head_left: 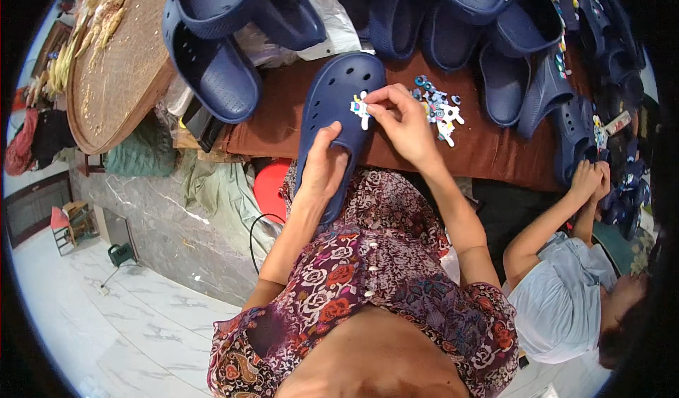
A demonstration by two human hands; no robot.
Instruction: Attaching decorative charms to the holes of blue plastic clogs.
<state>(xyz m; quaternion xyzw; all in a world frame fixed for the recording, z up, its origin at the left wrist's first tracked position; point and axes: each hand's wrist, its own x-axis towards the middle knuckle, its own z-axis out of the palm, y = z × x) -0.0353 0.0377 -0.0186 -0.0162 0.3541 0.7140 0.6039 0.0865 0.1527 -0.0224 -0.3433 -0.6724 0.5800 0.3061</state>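
A navy blue clog with round holes in its upper lies tilted before me, its toe pointing away. My left hand is closed around the clog's open heel part, with the thumb on the edge of the upper. Over the upper, my right hand pinches a small white cartoon-shaped shoe charm with coloured details against the holes. Whether the charm's stem sits in a hole is hidden. Right of that hand, a loose pile of white and blue charms lies on the brown cloth-covered table.
Several navy clogs stand along the table's far side and right end. At the right, a co-worker in a light blue top handles another clog. A round woven tray leans at the far left. A red stool stands below the table edge.
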